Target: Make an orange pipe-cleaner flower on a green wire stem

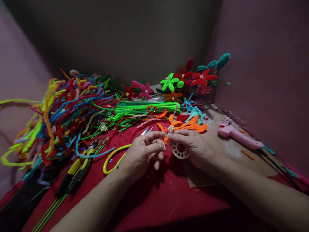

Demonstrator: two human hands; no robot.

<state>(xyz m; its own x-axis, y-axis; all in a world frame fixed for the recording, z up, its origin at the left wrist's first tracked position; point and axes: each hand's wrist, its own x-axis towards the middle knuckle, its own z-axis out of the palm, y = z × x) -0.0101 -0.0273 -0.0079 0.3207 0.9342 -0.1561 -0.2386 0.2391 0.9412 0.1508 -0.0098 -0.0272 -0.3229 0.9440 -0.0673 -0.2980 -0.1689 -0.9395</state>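
My left hand [149, 149] is closed, thumb against curled fingers, with its index fingertip meeting the right hand's fingers; whatever it pinches is too fine to make out. Between thumb and forefinger, my right hand [193, 141] grips a small bundle of pale flower stamens [171, 129]. A white spool [177, 154] with round holes shows beneath that palm; whether the hand holds it too is unclear. Orange fuzzy petals [193, 124] spread just behind the fingers, and I cannot tell which of them join the stamens. Yellow-handled scissors [108, 160] lie partly behind my left hand.
A tangled heap of coloured pipe cleaners [70, 112] fills the left, beside yellow-black pliers [80, 167]. Green pipe cleaners [147, 108] lie at the back, below finished fuzzy flowers [169, 82]. A pink glue gun [238, 135] with a black cord rests on a board [256, 162] at right.
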